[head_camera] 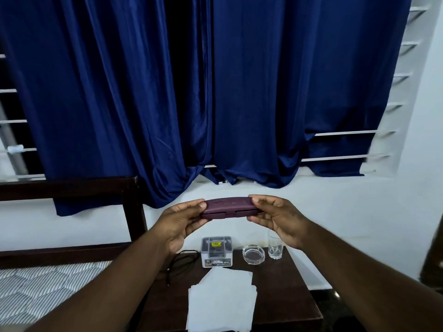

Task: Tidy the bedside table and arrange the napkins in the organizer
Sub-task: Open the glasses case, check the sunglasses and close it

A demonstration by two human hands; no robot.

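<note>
White napkins (221, 300) stacked loosely at the near middle of the dark table (287, 291), clear organizer (217, 251) at 12 o'clock from them, glass ashtray (253, 255) and tumbler (275, 245) at 1 o'clock, maroon case (229, 208) held level above, left hand (182, 224) and right hand (279, 219) fingers pinching its ends.

The dark wooden table (282, 279) carries a stack of white napkins (221, 300) at its centre. At 12 o'clock from them stands a clear plastic organizer (217, 252) (yellow label inside); at 1 o'clock an empty glass ashtray (253, 255), then a drinking glass (274, 245). A black cable (178, 264) lies at 10 o'clock.
</note>
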